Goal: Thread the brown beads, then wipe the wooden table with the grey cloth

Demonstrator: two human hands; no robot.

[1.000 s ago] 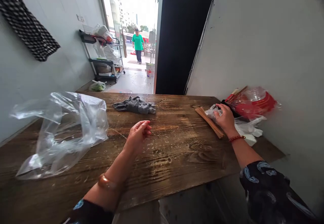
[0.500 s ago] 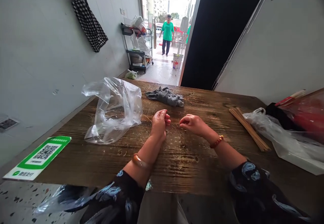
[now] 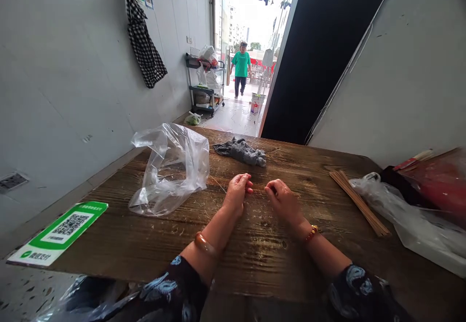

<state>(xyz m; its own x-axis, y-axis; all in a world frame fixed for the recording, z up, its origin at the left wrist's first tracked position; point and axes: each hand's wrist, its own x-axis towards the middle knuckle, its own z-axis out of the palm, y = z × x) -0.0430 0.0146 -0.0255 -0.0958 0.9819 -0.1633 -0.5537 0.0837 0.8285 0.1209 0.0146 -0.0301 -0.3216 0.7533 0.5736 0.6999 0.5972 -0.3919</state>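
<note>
Over the middle of the wooden table (image 3: 255, 273), my left hand (image 3: 237, 192) is closed, thumb pressed to curled fingers. A thin pale strand (image 3: 218, 184) shows just left of it; I cannot tell whether the hand holds it. My right hand (image 3: 282, 198) is a short way to the right, its fingers bent and pinched together. Whatever is between the fingertips of either hand is too small to make out. Beyond the hands lies a crumpled grey cloth (image 3: 240, 151). A clear plastic bag (image 3: 174, 167) stands open left of my left hand. Small slivers are scattered on the wood.
A bundle of thin wooden sticks (image 3: 358, 203) lies at the right, beside a white plastic bag (image 3: 386, 205) and a red bag (image 3: 444, 181). A green QR-code card (image 3: 60, 232) is at the left edge. Beyond are a cart (image 3: 206, 89), a bucket (image 3: 257, 103) and a person (image 3: 241, 67).
The view has tilted up, so the table sits lower in the picture. My right hand has turned slightly, fingers still pinched. The person in the doorway has taken a step.
</note>
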